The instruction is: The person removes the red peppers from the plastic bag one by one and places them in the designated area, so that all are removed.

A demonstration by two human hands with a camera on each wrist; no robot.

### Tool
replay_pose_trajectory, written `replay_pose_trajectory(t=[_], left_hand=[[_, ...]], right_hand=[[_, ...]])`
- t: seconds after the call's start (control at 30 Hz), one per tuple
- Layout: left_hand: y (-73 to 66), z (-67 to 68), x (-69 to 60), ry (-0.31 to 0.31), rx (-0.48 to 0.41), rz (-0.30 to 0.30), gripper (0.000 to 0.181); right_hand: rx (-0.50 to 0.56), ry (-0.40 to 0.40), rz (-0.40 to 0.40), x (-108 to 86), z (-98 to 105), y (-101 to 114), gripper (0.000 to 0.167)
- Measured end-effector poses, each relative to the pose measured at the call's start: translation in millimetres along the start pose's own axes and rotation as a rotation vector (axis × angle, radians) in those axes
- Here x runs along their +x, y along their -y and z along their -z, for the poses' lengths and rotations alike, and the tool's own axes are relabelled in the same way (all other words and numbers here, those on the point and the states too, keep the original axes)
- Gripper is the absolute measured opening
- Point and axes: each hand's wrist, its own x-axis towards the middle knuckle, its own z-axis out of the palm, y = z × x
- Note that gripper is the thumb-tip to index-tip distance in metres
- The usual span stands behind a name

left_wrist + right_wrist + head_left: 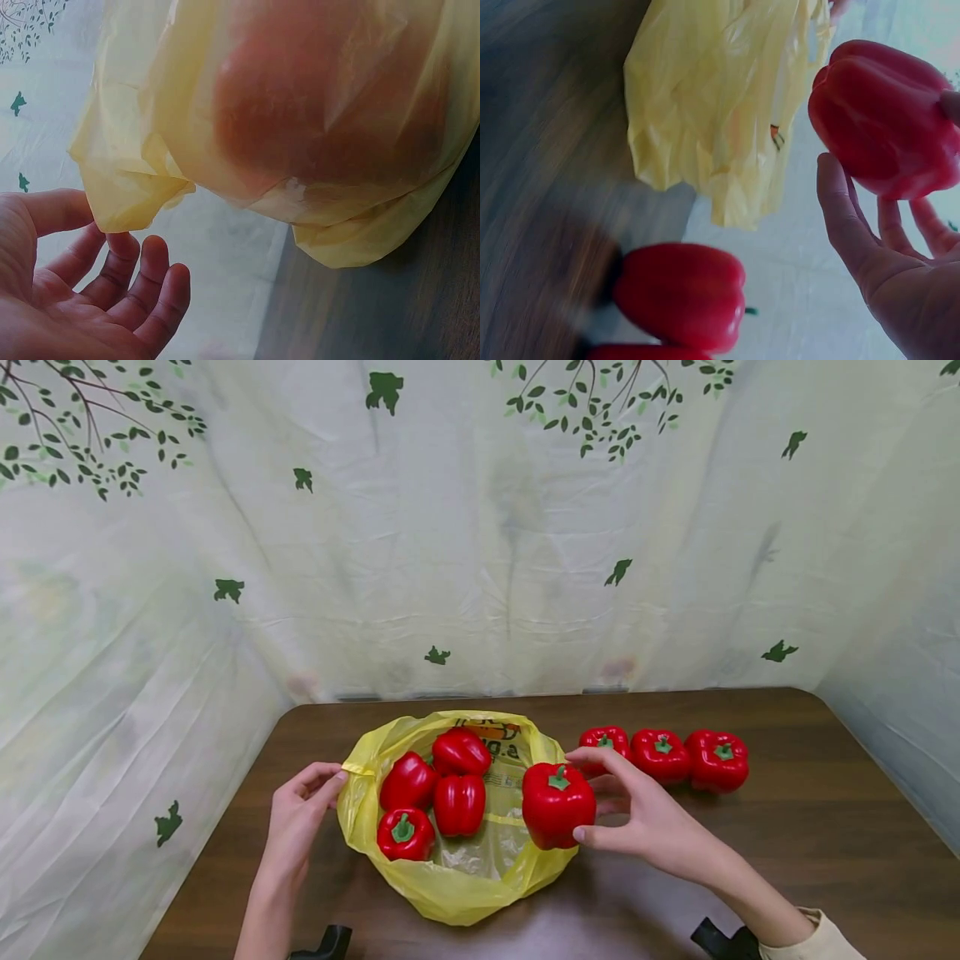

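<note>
"So, how is the held pepper (558, 810) supported?"
"It is gripped between thumb and fingers of the right hand (645, 822), over the right rim of the yellow bag (465, 902); gentle lowering is advised."
"And the bag, thin and crinkled?"
"Its left rim is pinched by the left hand (302, 810). Four glossy, lobed peppers (460, 806) are bagged; three more peppers (717, 762) are lined up beyond, on the bench (810, 827)."

I can count eight red bell peppers (558, 814), one yellow plastic bag (465, 900), one brown table (810, 852), one left hand (302, 810) and one right hand (637, 814).
</note>
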Motion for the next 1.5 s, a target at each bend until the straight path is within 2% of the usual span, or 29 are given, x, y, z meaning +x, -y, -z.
replay_pose_trajectory(t=[0.33,0.5,0.77,1.03,1.2,1.5], left_hand=[[-1.2,0.6,-0.6,0.001,0.008,-0.007,0.03],[-1.6,0.3,-0.5,0.003,0.004,-0.01,0.029],[-3.2,0.9,-1.2,-0.004,0.008,0.011,0.03],[-2.7,1.6,-1.1,-0.008,0.01,0.041,0.031],[-1.8,2.5,-1.4,-0.015,0.006,0.034,0.031],[0.0,2.1,-1.2,-0.021,-0.007,0.01,0.029]], right_hand=[[-0.231,-0.074,0.107,-14.1,18.0,-2.9,0.078],[-0.317,-0.094,0.114,-23.1,30.8,-2.3,0.077],[-0.39,-0.126,0.152,-37.6,52.5,-6.1,0.081],[-0.491,-0.163,0.231,-53.1,76.0,-8.8,0.087],[-0.531,-0.191,0.265,-60.4,88.7,-10.8,0.089],[-0.618,-0.244,0.274,-73.2,109.8,-13.1,0.095]])
